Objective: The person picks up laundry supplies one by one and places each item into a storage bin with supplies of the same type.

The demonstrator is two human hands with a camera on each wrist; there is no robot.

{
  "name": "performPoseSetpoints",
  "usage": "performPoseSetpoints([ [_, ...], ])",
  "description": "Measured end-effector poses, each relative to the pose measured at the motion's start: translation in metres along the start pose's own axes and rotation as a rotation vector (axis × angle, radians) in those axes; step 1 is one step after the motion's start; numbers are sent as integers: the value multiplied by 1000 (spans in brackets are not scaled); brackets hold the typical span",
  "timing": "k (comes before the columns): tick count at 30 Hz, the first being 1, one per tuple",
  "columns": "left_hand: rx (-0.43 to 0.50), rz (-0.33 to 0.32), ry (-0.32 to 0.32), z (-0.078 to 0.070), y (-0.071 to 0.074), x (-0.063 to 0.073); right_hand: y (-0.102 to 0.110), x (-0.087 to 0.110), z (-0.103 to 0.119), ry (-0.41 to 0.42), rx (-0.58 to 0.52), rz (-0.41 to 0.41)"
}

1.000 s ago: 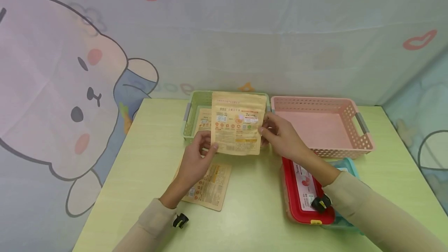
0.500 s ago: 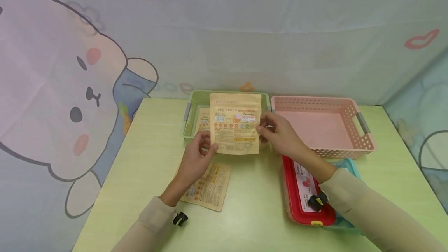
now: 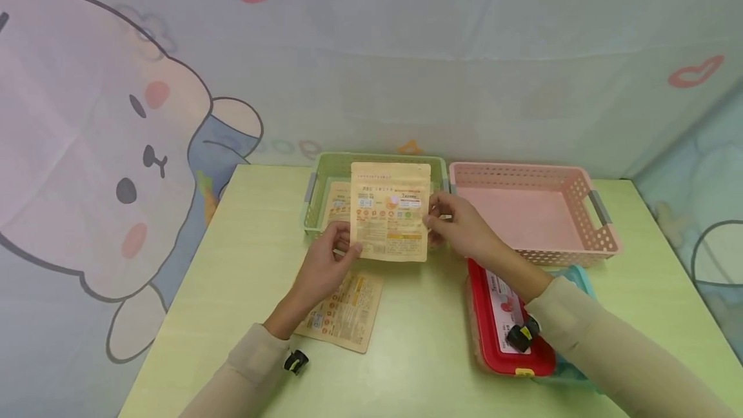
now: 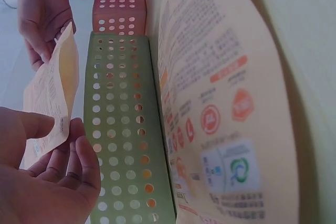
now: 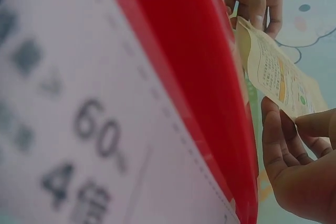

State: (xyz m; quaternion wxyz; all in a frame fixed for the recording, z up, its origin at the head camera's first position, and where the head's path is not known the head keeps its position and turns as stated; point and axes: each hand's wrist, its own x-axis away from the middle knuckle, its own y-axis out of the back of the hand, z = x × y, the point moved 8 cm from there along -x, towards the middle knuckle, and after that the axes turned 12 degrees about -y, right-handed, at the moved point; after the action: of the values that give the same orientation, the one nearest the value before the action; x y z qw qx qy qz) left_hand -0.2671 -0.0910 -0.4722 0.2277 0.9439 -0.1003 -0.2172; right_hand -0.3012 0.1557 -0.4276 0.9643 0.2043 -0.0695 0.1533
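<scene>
A pale yellow printed pouch (image 3: 390, 211) is held up in front of the green basket (image 3: 309, 211), its text side facing the head camera. My left hand (image 3: 326, 263) pinches its lower left corner, thumb in front and fingers behind. On the other side, my right hand (image 3: 464, 224) pinches the right edge with thumb and fingers. The left wrist view shows the pouch (image 4: 50, 95) from its edge, bulging slightly. A similar pouch (image 3: 348, 315) lies on the table under my left wrist. Another pouch (image 3: 338, 199) lies inside the green basket, partly hidden behind the held one.
To the right of the green basket stands a pink basket (image 3: 522, 211). A red-lidded box (image 3: 493, 315) with a white label sits below my right forearm, beside a teal container (image 3: 582, 279) partly covered by the sleeve. A printed curtain (image 3: 406, 50) hangs behind the table.
The held pouch has dropped slightly in the head view and turned a little, so it looks narrower. Both hands keep their grip. The baskets and boxes stay where they were.
</scene>
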Motion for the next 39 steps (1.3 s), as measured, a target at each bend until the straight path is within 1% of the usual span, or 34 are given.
performPoseSetpoints([
  [5,18,13,7,0,-2,-3,1,-5,-5,-40,-17,-11],
  [8,25,14,2,-2,-2,-5,3,-8,-6,-54,-14,-28],
  [12,29,4,-22,-8,1,-11,6,-11,-2,-61,-19,-53],
  [16,15,0,-25,-11,5,-18,8,-14,3,-69,-29,-59],
  [19,-7,-4,-18,-12,11,-23,9,-18,6,-90,-48,-60],
  [22,-25,-12,-27,-15,18,-30,11,-23,11,-109,-72,-63],
  [26,-34,-41,-70,-20,29,-42,13,-31,24,-99,-100,-73],
  [31,-57,-87,-114,-22,44,-56,14,-40,39,-91,-119,-90],
  [34,-73,-104,-131,-21,49,-63,13,-46,43,-105,-124,-105],
  [36,-89,-108,-140,-18,51,-67,12,-53,42,-110,-125,-113],
  [39,-119,-105,-139,-7,49,-70,10,-63,36,-103,-156,-118],
])
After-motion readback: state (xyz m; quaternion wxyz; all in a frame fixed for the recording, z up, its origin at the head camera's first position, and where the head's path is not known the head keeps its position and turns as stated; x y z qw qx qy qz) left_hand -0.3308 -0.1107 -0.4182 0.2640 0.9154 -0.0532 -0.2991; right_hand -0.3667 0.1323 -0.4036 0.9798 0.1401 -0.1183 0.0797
